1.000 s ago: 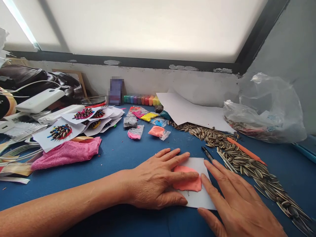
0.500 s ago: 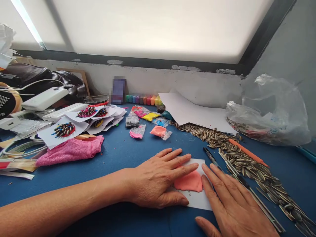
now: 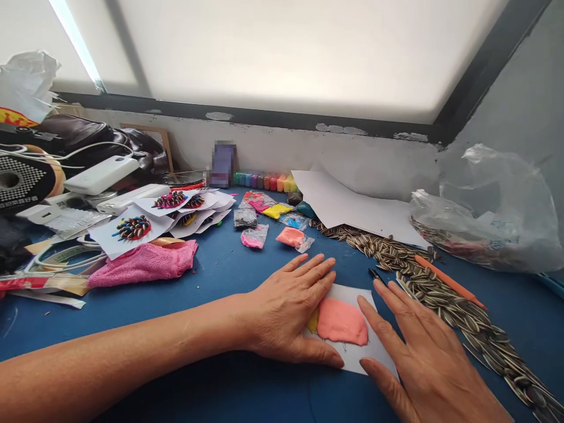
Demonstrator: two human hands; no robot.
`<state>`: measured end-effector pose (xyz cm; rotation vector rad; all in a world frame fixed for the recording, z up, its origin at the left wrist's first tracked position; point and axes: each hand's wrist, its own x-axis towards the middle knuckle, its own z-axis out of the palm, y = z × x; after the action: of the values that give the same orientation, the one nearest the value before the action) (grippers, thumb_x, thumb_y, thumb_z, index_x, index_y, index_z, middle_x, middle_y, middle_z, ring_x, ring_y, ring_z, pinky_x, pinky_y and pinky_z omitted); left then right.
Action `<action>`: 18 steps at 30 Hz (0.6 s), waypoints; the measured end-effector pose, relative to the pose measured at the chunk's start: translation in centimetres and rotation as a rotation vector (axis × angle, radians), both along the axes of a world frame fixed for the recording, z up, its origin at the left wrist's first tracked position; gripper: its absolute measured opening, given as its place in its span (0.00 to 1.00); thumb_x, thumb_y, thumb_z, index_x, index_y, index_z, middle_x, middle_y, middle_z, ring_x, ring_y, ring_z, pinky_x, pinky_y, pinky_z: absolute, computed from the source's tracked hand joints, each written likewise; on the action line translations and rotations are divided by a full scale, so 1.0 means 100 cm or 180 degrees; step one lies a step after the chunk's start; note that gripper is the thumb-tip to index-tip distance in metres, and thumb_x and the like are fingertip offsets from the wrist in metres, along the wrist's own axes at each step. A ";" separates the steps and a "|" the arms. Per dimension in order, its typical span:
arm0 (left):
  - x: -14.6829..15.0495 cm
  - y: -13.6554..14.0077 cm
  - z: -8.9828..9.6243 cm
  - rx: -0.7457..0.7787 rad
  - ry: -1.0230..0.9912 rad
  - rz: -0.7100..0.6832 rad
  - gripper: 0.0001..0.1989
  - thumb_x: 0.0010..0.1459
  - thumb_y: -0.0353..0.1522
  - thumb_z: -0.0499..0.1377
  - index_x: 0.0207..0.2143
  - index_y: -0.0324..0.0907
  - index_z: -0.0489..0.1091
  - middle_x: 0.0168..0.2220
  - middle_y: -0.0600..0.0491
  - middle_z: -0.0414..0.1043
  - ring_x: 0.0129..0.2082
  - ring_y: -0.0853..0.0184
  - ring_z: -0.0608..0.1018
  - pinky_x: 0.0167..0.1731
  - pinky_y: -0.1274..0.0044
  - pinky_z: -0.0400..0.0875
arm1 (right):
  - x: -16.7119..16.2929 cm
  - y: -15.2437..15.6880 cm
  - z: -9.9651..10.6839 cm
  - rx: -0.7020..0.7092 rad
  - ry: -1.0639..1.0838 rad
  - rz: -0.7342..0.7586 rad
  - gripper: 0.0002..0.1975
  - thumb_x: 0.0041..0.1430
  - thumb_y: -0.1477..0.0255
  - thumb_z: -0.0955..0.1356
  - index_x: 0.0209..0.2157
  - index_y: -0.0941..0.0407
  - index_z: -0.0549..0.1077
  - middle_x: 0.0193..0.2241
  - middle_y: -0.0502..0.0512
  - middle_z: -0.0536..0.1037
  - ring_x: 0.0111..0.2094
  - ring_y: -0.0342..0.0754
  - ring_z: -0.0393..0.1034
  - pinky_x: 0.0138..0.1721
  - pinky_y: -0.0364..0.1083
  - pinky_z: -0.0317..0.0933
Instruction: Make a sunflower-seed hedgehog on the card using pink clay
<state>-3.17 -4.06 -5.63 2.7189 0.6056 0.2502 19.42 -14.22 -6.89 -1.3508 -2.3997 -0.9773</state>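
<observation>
A sheet of white paper (image 3: pixel 352 356) lies on the blue table between my hands, with a flattened patch of coral-coloured clay (image 3: pixel 342 322) on it. Left of the coral patch shows a bit of yellow clay (image 3: pixel 312 321), partly covered by my left hand (image 3: pixel 295 314). That hand lies flat across the paper's left part, fingers stretched out, holding nothing. My right hand (image 3: pixel 423 352) is open at the paper's right side, index fingertip close to the coral clay's edge. Short drawn lines stick out below the clay. A dark pen (image 3: pixel 375 274) is mostly hidden by my right hand.
Striped sunflower seeds (image 3: pixel 462 317) spread along the right, with an orange stick (image 3: pixel 449 282) on them. Behind are clay packets (image 3: pixel 291 236), white sheets (image 3: pixel 361 208) and a plastic bag (image 3: pixel 497 229). At left lie a pink cloth (image 3: pixel 145 264) and seed-decorated papers (image 3: pixel 132 229).
My left hand has drawn back left off the coral clay, uncovering its upper part and the yellow bit. My right hand has moved slightly away from the clay. The camera view has shifted a little.
</observation>
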 end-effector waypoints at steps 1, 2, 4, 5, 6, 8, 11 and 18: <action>0.000 0.000 0.000 0.0030 0.0004 0.0068 0.51 0.56 0.60 0.50 0.67 0.29 0.48 0.69 0.38 0.37 0.70 0.54 0.41 0.68 0.65 0.33 | -0.001 0.001 0.002 -0.0021 0.0009 0.0046 0.25 0.63 0.59 0.61 0.54 0.60 0.73 0.57 0.72 0.70 0.57 0.65 0.66 0.45 0.60 0.68; 0.000 0.000 0.001 0.0044 0.0013 0.0124 0.52 0.56 0.60 0.49 0.67 0.28 0.48 0.69 0.37 0.38 0.70 0.54 0.42 0.68 0.65 0.33 | -0.002 0.002 0.005 -0.0035 0.0011 0.0114 0.24 0.63 0.60 0.62 0.53 0.59 0.73 0.57 0.72 0.70 0.57 0.65 0.66 0.45 0.60 0.69; 0.000 -0.001 0.000 0.0047 0.0032 0.0189 0.52 0.56 0.61 0.48 0.67 0.28 0.48 0.69 0.36 0.38 0.70 0.54 0.42 0.67 0.66 0.34 | -0.006 0.005 0.012 -0.0087 0.0005 0.0262 0.22 0.63 0.62 0.62 0.51 0.59 0.75 0.56 0.74 0.71 0.56 0.66 0.67 0.43 0.61 0.69; 0.000 -0.001 0.000 0.0036 0.0042 0.0208 0.52 0.55 0.61 0.48 0.67 0.27 0.48 0.69 0.36 0.38 0.70 0.53 0.42 0.67 0.65 0.33 | -0.009 0.007 0.017 -0.0104 0.0025 0.0316 0.21 0.64 0.63 0.61 0.50 0.59 0.75 0.55 0.74 0.71 0.55 0.66 0.68 0.43 0.61 0.69; 0.000 -0.001 -0.001 0.0018 0.0050 0.0222 0.53 0.55 0.61 0.48 0.67 0.27 0.48 0.69 0.36 0.38 0.70 0.53 0.42 0.67 0.65 0.33 | -0.011 0.009 0.021 -0.0125 0.0067 0.0358 0.20 0.64 0.65 0.61 0.49 0.59 0.76 0.54 0.74 0.72 0.54 0.66 0.69 0.42 0.61 0.70; 0.000 -0.001 -0.002 -0.0043 0.0049 0.0249 0.53 0.55 0.61 0.49 0.67 0.27 0.48 0.69 0.36 0.37 0.70 0.52 0.42 0.67 0.64 0.33 | -0.018 0.013 0.029 -0.0184 0.0223 0.0394 0.18 0.65 0.66 0.60 0.47 0.57 0.77 0.52 0.71 0.74 0.52 0.63 0.71 0.42 0.61 0.70; -0.001 0.000 -0.004 -0.0153 0.0035 0.0251 0.54 0.54 0.62 0.49 0.67 0.28 0.46 0.69 0.37 0.36 0.70 0.51 0.42 0.67 0.62 0.36 | -0.027 0.019 0.031 -0.0456 0.0590 0.0372 0.15 0.65 0.71 0.60 0.44 0.53 0.77 0.52 0.65 0.76 0.53 0.57 0.71 0.45 0.57 0.69; -0.004 0.001 -0.002 -0.0196 0.0077 0.0156 0.54 0.55 0.61 0.49 0.68 0.29 0.44 0.69 0.36 0.35 0.70 0.52 0.40 0.67 0.61 0.36 | -0.028 0.021 0.008 -0.0530 0.1128 0.0468 0.12 0.63 0.75 0.62 0.43 0.54 0.75 0.53 0.61 0.74 0.56 0.54 0.67 0.52 0.56 0.66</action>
<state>-3.57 -3.95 -5.81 2.6541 0.6761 0.2075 16.67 -12.10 -6.11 -1.2541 -2.3033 -0.4630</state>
